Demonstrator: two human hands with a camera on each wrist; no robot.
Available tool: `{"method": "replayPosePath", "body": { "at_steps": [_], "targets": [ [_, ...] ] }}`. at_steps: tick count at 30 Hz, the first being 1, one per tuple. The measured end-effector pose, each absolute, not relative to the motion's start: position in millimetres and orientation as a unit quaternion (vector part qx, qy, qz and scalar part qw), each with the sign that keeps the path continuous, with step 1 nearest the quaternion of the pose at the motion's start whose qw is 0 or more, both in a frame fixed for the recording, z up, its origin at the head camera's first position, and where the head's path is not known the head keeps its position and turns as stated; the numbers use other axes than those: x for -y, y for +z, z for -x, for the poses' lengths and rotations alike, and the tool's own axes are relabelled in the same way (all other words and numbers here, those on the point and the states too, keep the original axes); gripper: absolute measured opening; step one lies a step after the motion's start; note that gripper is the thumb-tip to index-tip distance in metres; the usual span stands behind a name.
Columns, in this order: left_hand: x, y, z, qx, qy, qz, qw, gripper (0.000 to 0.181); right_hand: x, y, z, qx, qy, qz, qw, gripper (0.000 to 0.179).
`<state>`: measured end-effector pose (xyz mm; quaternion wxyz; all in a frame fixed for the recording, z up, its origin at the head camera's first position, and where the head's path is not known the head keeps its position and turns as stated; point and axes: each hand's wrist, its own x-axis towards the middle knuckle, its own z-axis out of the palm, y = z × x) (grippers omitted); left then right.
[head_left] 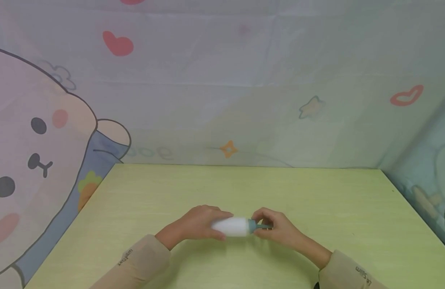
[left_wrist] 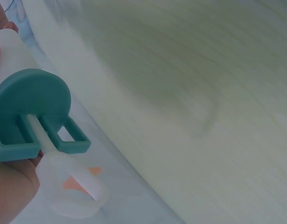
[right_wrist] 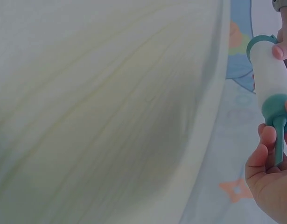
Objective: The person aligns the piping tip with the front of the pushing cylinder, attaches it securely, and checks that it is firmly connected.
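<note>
Tube [head_left: 235, 227] between your hands, above the table [head_left: 244, 188]; your left hand [head_left: 202, 223] grips it, your right hand [head_left: 280, 229] pinches the green cap [head_left: 252, 226]. Let the left hold slacken and it could slip, drop.

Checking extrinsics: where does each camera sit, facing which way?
Head: on the head, facing forward and down at the table; left hand, right hand, sleeves show.
Left wrist: on that wrist, facing the white tube and its handle; left hand partly shows.
Right wrist: on that wrist, facing the teal nozzle; both hands show.
Wrist views share the tube.
</note>
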<state>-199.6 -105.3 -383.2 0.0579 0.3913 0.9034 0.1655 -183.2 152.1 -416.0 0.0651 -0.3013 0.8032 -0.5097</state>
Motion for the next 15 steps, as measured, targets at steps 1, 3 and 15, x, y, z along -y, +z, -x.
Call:
{"method": "replayPosePath", "body": {
  "at_steps": [1,3,15],
  "targets": [
    [105.4,-383.1,199.7,-0.903,0.167,-0.391,0.059,0.053,-152.0,-415.8,183.1,-0.805,-0.508,0.302,0.061,0.024],
    [105.4,-382.5,199.4,-0.903,0.171,-0.39,0.062,0.053,-151.8,-415.3,182.8,-0.807,-0.504,0.303,0.055,0.024],
    [104.2,-380.8,196.8,-0.903,0.173,-0.39,0.05,0.052,-149.9,-412.6,181.5,-0.808,-0.506,0.296,0.054,0.024]
  ]
}}
